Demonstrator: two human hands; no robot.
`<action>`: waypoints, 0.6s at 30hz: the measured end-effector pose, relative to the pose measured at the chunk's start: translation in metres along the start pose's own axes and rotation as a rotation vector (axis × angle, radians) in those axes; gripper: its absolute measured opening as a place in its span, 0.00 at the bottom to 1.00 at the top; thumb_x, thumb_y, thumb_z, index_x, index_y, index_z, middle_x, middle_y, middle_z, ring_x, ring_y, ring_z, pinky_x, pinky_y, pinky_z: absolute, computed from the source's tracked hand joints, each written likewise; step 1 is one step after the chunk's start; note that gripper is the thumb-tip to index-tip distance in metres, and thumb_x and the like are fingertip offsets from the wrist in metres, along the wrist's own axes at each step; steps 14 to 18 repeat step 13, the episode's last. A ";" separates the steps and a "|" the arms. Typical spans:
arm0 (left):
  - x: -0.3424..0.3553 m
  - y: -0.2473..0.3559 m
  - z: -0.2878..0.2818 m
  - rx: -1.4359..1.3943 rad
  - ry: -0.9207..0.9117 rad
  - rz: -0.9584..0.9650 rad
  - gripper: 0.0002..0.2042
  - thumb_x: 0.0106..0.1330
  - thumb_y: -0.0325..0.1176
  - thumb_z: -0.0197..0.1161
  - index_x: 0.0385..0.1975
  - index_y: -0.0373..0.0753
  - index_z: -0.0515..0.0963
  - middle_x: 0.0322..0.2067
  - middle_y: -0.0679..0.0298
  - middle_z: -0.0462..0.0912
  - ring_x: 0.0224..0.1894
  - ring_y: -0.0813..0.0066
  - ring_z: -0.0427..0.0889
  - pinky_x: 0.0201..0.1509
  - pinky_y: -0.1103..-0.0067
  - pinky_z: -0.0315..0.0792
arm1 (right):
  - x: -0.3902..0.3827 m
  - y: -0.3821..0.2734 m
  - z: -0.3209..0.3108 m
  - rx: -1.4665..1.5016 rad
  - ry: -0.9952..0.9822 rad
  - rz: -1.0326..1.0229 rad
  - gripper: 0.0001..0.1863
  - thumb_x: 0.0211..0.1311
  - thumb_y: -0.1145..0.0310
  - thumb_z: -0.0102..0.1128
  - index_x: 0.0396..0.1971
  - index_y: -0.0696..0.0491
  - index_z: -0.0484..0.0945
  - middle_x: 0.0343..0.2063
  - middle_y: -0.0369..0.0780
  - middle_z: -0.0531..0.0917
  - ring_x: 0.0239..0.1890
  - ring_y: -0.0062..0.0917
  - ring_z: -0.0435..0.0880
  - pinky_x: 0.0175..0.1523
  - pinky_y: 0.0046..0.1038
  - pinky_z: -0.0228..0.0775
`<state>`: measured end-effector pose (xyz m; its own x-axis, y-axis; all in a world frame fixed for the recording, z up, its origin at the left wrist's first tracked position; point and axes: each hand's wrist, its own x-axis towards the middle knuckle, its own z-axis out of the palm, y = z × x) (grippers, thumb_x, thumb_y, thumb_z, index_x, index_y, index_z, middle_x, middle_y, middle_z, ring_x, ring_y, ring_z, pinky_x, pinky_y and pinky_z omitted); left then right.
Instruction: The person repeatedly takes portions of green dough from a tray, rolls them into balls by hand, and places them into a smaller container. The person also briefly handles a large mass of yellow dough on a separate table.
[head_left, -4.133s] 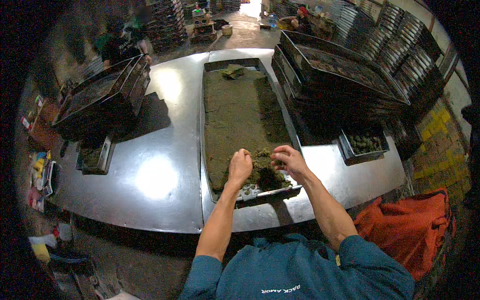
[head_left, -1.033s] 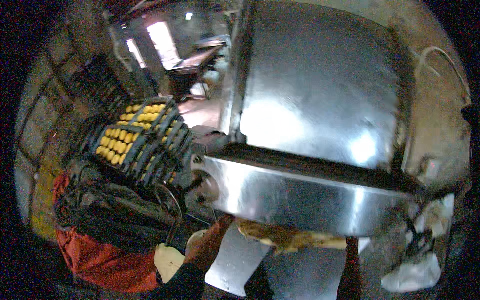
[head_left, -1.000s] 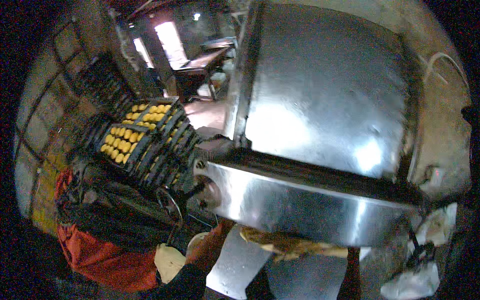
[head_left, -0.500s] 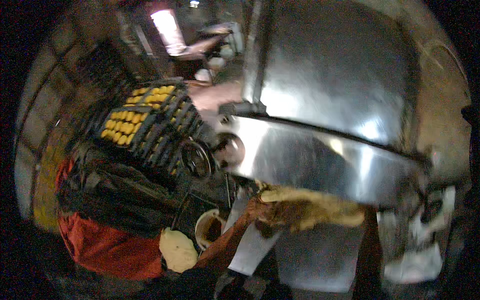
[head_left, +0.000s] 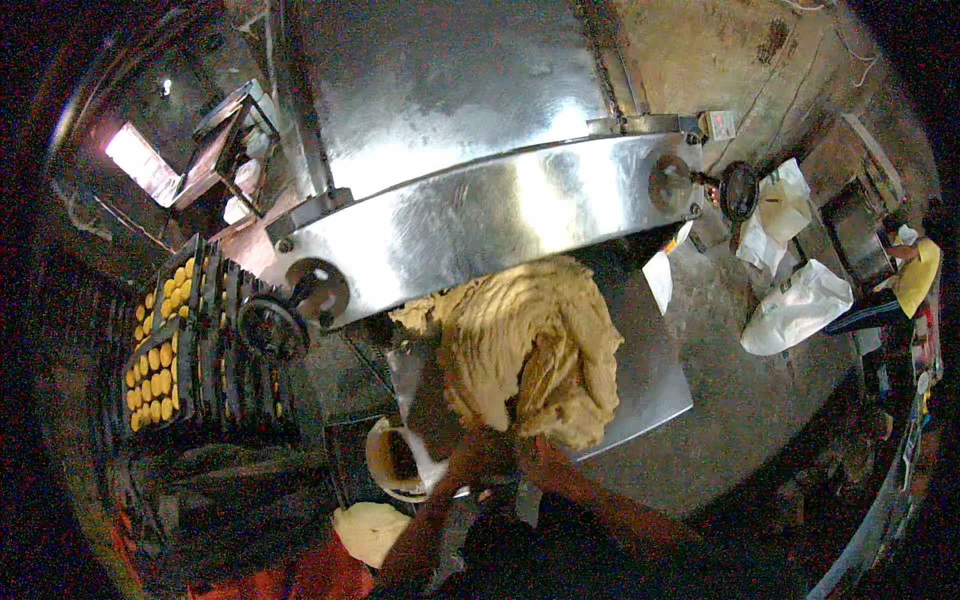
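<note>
A large, soft mass of yellow-brown dough (head_left: 575,310) lies folded and ridged on a sheet-metal tray (head_left: 655,395), just below the front of a wide steel machine (head_left: 440,230). My left hand (head_left: 480,452) grips the near left edge of the dough. Close beside it, my right hand (head_left: 541,458) grips the near edge too, under a hanging fold. Shadow and the dough partly hide the fingers of both hands. Left of my left forearm stands a pale bucket (head_left: 376,452) with brown stuff inside. A cream-coloured round piece (head_left: 370,530) sits nearer to me.
Handwheels flank the machine, one at the left (head_left: 273,326) and one at the right (head_left: 739,190). Stacked dark trays (head_left: 205,370) with yellow rounds stand at the left. White sacks (head_left: 800,305) rest on the floor at the right. A person in a yellow top (head_left: 915,280) is at the far right.
The view has swung to the right and steadied. The dough, stretched sideways under the machine before, is now bunched nearer me. My right hand now shows beside the left.
</note>
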<state>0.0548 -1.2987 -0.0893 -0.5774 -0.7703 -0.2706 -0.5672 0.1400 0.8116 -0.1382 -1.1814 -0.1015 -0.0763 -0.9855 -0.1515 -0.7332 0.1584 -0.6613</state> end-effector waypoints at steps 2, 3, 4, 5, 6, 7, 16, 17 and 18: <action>0.003 -0.031 -0.042 0.214 0.163 0.006 0.18 0.65 0.41 0.56 0.51 0.39 0.72 0.41 0.55 0.79 0.37 0.60 0.78 0.39 0.68 0.71 | 0.003 0.034 -0.057 -0.135 -0.295 0.090 0.25 0.61 0.51 0.53 0.55 0.45 0.67 0.50 0.43 0.75 0.40 0.41 0.78 0.44 0.44 0.69; 0.011 -0.049 -0.059 0.220 0.269 -0.023 0.17 0.65 0.41 0.55 0.50 0.39 0.73 0.41 0.55 0.80 0.36 0.60 0.78 0.38 0.67 0.71 | 0.009 0.052 -0.092 -0.134 -0.427 0.184 0.22 0.62 0.52 0.53 0.54 0.44 0.69 0.51 0.42 0.76 0.41 0.41 0.79 0.45 0.44 0.69; 0.031 -0.070 -0.073 0.019 0.376 -0.065 0.17 0.66 0.43 0.55 0.49 0.39 0.74 0.40 0.57 0.80 0.33 0.64 0.78 0.34 0.71 0.71 | 0.033 0.079 -0.132 -0.319 -0.364 0.085 0.16 0.63 0.56 0.51 0.48 0.46 0.74 0.46 0.39 0.79 0.39 0.38 0.80 0.44 0.42 0.70; 0.051 -0.091 -0.087 -0.187 0.494 -0.085 0.17 0.66 0.44 0.55 0.47 0.39 0.75 0.39 0.59 0.80 0.30 0.68 0.78 0.30 0.74 0.71 | 0.057 0.105 -0.172 -0.481 -0.238 -0.031 0.13 0.64 0.61 0.49 0.41 0.48 0.79 0.40 0.37 0.83 0.37 0.36 0.81 0.43 0.41 0.71; 0.086 -0.116 -0.100 -0.368 0.453 -0.128 0.18 0.67 0.46 0.53 0.48 0.39 0.75 0.40 0.60 0.80 0.31 0.68 0.78 0.31 0.74 0.71 | 0.090 0.127 -0.191 -0.217 0.079 0.158 0.11 0.62 0.64 0.52 0.39 0.50 0.80 0.38 0.40 0.83 0.35 0.34 0.82 0.41 0.36 0.73; 0.109 -0.134 -0.102 -0.549 0.415 -0.174 0.19 0.68 0.47 0.52 0.49 0.39 0.74 0.41 0.61 0.80 0.32 0.69 0.78 0.31 0.75 0.71 | 0.122 0.149 -0.210 0.003 0.420 0.114 0.10 0.59 0.68 0.54 0.37 0.52 0.81 0.35 0.43 0.84 0.33 0.32 0.82 0.39 0.31 0.74; 0.207 -0.154 -0.066 -0.464 0.297 -0.658 0.28 0.68 0.53 0.49 0.59 0.37 0.69 0.51 0.59 0.76 0.54 0.74 0.73 0.59 0.78 0.63 | 0.269 0.216 -0.203 0.250 -0.057 0.157 0.21 0.65 0.60 0.50 0.53 0.54 0.72 0.47 0.44 0.80 0.43 0.27 0.80 0.46 0.30 0.71; 0.207 -0.154 -0.066 -0.464 0.297 -0.658 0.28 0.68 0.53 0.49 0.59 0.37 0.69 0.51 0.59 0.76 0.54 0.74 0.73 0.59 0.78 0.63 | 0.269 0.216 -0.203 0.250 -0.057 0.157 0.21 0.65 0.60 0.50 0.53 0.54 0.72 0.47 0.44 0.80 0.43 0.27 0.80 0.46 0.30 0.71; 0.207 -0.154 -0.066 -0.464 0.297 -0.658 0.28 0.68 0.53 0.49 0.59 0.37 0.69 0.51 0.59 0.76 0.54 0.74 0.73 0.59 0.78 0.63 | 0.269 0.216 -0.203 0.250 -0.057 0.157 0.21 0.65 0.60 0.50 0.53 0.54 0.72 0.47 0.44 0.80 0.43 0.27 0.80 0.46 0.30 0.71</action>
